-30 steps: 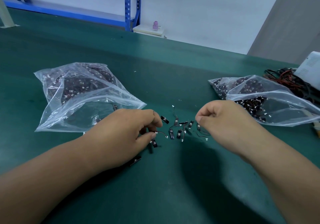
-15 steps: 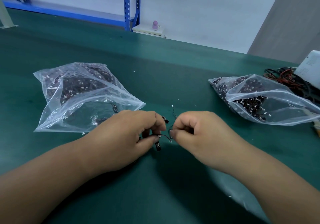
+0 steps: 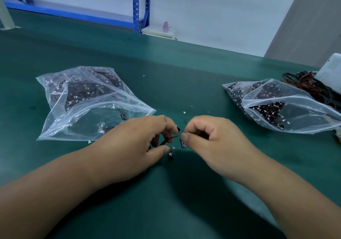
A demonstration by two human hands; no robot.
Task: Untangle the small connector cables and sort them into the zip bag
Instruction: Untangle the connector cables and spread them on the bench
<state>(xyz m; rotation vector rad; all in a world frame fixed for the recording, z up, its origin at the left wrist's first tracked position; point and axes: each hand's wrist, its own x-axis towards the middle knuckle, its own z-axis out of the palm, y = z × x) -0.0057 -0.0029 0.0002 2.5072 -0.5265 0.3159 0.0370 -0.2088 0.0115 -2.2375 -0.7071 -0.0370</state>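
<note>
Nearby, over a dark green table mat (image 3: 184,211), the left hand (image 3: 132,142) and right hand (image 3: 212,141) each pinch, with curled fingers, one thin black connector cable (image 3: 174,137) stretched between them. Beyond, a clear plastic zip bag (image 3: 88,102) of cables lies left, and a second clear bag (image 3: 276,105) lies right.

The dark green counter (image 3: 184,69) looks matt and smooth. The clear zip bag on the left (image 3: 88,109) and the clear zip bag on the right (image 3: 295,113) are thin glossy plastic, creased and shiny. The thin black connector cable (image 3: 173,137) has a dull sheath. The blue shelf rack (image 3: 135,6) looks like painted metal.
</note>
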